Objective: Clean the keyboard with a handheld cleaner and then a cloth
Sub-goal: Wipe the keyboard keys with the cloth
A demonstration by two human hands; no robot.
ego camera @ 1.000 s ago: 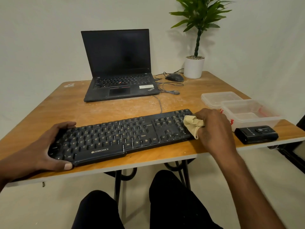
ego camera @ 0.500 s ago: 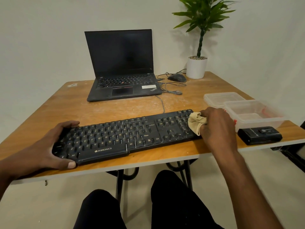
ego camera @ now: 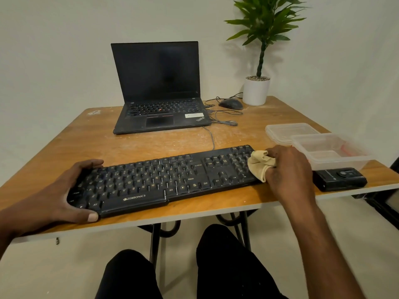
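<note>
The black keyboard (ego camera: pixel 164 180) lies along the near edge of the wooden table (ego camera: pixel 64 152). The left hand (ego camera: pixel 62 193) clasps its left end, thumb on the near edge, fingers curled over the far edge. The right hand (ego camera: pixel 287 169) grips a bunched beige cloth (ego camera: pixel 259 165) against the keyboard's right end. The black handheld cleaner (ego camera: pixel 339 179) lies just right of that hand, near 2 clear plastic containers (ego camera: pixel 328 152).

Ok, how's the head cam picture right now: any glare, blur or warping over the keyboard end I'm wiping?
Head view: soft, even light, no glare on the keyboard. The cloth and right hand look sharp, as does the left hand gripping the other end. Wide-angle warping bends the table edge; the plant casts a faint wall shadow.
</note>
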